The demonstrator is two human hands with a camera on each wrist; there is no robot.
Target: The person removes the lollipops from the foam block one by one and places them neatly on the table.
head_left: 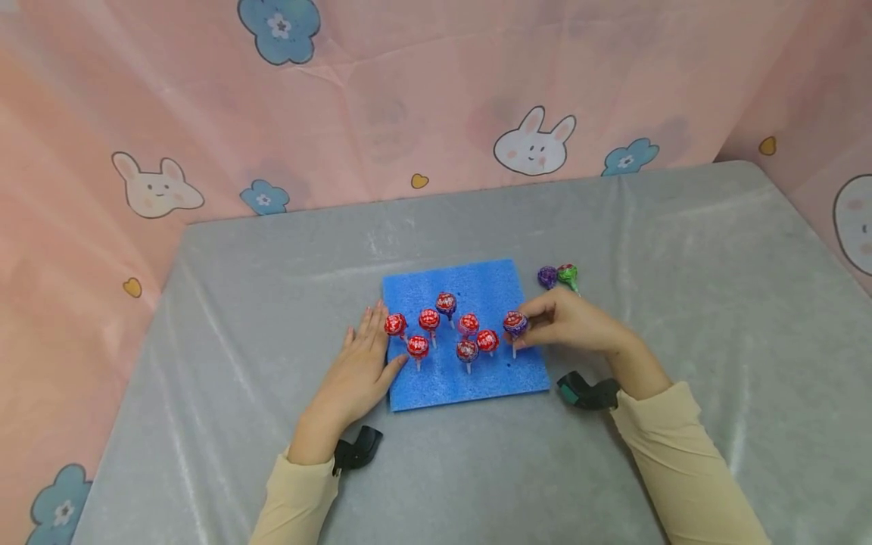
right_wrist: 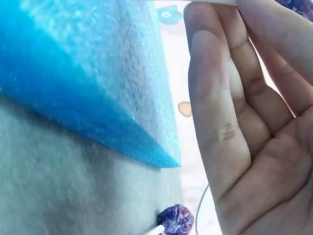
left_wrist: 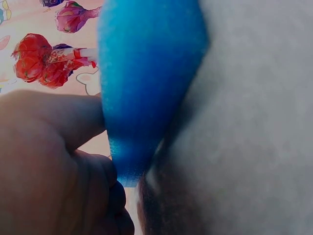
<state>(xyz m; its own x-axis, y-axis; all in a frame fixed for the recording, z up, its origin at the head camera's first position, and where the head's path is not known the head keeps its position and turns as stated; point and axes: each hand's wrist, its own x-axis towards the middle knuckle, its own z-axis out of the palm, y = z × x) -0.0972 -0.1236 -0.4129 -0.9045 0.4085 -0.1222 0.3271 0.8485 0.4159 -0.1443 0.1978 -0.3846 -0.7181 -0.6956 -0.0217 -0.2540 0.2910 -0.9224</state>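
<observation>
A blue foam block (head_left: 470, 382) lies on the grey table with several lollipops (head_left: 418, 347) standing upright in it, mostly in red wrappers. My right hand (head_left: 579, 322) pinches the white stick of a lollipop with a red and purple wrapper (head_left: 515, 324) over the block's right side. In the right wrist view the stick (right_wrist: 215, 2) shows between the fingertips at the top edge. Along the block's left edge rests my left hand (head_left: 357, 375), fingers extended and thumb over the top face. The left wrist view shows the thumb (left_wrist: 73, 115) against the foam (left_wrist: 146, 73).
Behind my right hand, a purple lollipop (head_left: 547, 277) and a green and red one (head_left: 568, 275) lie on the grey tabletop (head_left: 463, 469). A pink curtain (head_left: 381, 98) with rabbits and flowers hangs behind the table. Each wrist carries a black device (head_left: 587, 392).
</observation>
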